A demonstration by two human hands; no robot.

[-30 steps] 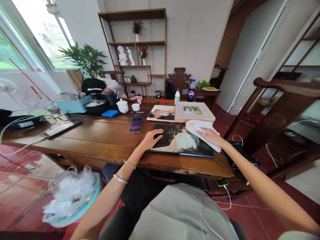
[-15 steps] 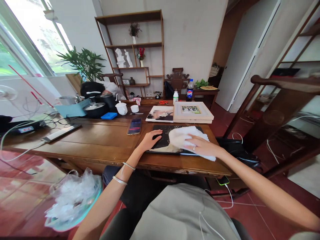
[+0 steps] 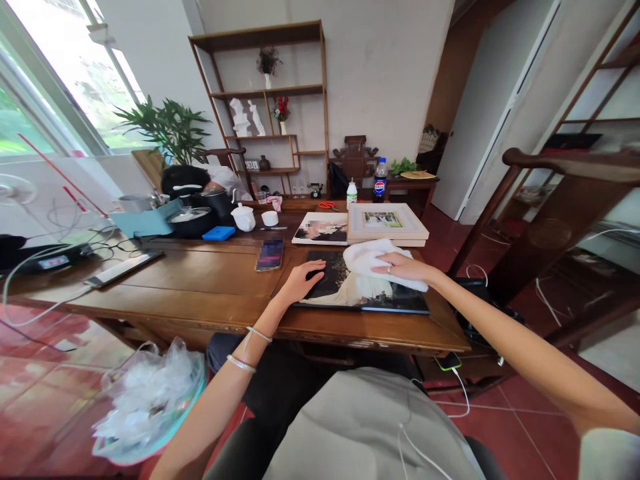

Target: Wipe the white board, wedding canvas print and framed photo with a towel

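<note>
Since the earlier frame, the white cloth [image 3: 361, 258] has slid up toward the far edge of the dark photo panel [image 3: 356, 291]. At centre, the left hand [image 3: 300, 283] rests on the panel's left end — grip loose. Rightward, the panel lies flat on the bench [image 3: 220, 270]; the right hand [image 3: 406, 269] is on the cloth, pinching or pressing, I cannot tell. Wiping seems underway — another stroke calls for a steadied panel.
</note>
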